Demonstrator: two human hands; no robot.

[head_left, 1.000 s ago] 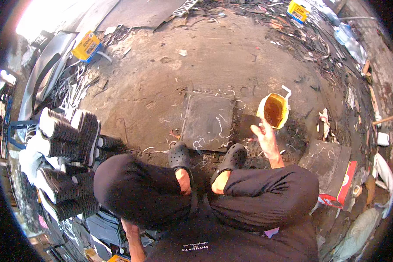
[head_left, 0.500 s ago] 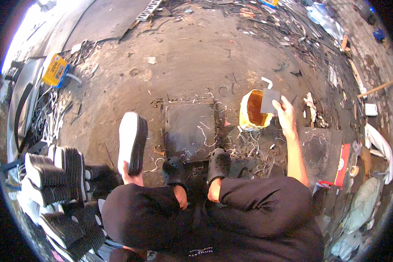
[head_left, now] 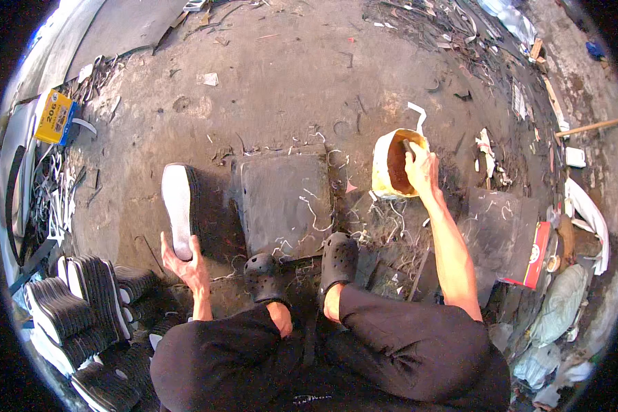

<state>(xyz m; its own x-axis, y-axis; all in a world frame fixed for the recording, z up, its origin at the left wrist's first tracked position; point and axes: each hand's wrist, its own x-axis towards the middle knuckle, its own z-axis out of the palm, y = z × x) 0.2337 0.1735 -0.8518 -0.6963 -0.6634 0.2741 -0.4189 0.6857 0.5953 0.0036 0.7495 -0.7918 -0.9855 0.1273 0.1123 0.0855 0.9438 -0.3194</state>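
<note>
My left hand point(head_left: 187, 269) is wrapped round the near end of a stack of shoe soles point(head_left: 178, 206), white on top with dark layered sides, at the left of the floor. My right hand point(head_left: 422, 170) reaches into a cut-open, pale yellow tub point(head_left: 383, 168) with brown, glue-like stuff inside. Its fingers are closed on a flat scraper, whose grey edge shows at the tub's mouth; its lower part is hidden inside. A white strip stands up behind the tub's rim.
More stacks of dark soles point(head_left: 93, 295) lie at the near left, close to my knee. A dark square board point(head_left: 285, 199) lies ahead of my black clogs point(head_left: 339, 259). A yellow and blue box point(head_left: 55, 118) sits at the left; a red-edged box point(head_left: 537, 255) at the right. Scraps litter the floor.
My right hand has lowered the scraper from above the tub's rim into it. The sole stack in my left hand has shifted left, and more of that hand shows. The view has shifted slightly.
</note>
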